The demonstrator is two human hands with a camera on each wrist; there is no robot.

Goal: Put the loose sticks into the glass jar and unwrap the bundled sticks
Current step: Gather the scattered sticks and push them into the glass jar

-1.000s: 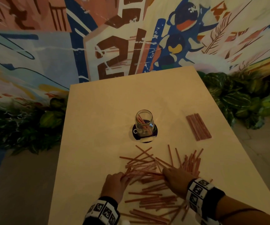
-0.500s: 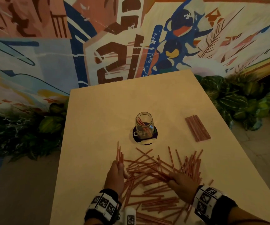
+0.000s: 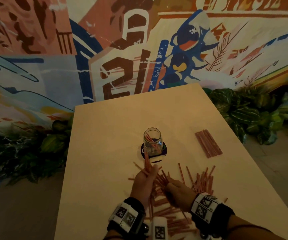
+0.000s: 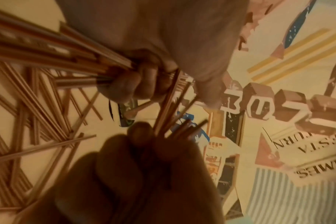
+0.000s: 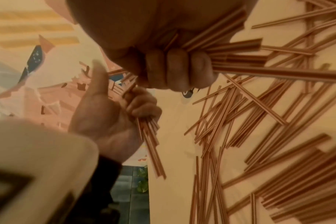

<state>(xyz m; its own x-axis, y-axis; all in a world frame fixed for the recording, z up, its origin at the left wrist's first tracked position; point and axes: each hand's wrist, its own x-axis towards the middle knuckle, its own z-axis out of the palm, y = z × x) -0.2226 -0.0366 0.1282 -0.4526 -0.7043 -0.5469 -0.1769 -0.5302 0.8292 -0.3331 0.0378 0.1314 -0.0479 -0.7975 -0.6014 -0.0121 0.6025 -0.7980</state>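
Observation:
A clear glass jar [image 3: 152, 142] with a few sticks inside stands on a dark coaster mid-table. My left hand [image 3: 145, 179] grips a small handful of reddish sticks [image 3: 147, 161], held upright just below the jar. Close beside it, my right hand [image 3: 178, 189] is curled round a thicker handful of sticks [image 3: 162, 181] lifted off the pile. In the right wrist view its fingers [image 5: 178, 72] clench the sticks [image 5: 240, 57], and my left hand [image 5: 113, 115] holds its own. The bundled sticks [image 3: 208, 143] lie untouched at the right.
Many loose sticks [image 3: 202, 179] are scattered over the near part of the pale table [image 3: 108, 135]. Leafy plants [image 3: 243, 115] line both sides of the table, and a painted wall stands behind its far edge.
My left hand has raised its few sticks and moved right, toward the jar. My right hand has closed round a handful from the pile and come nearer the left hand.

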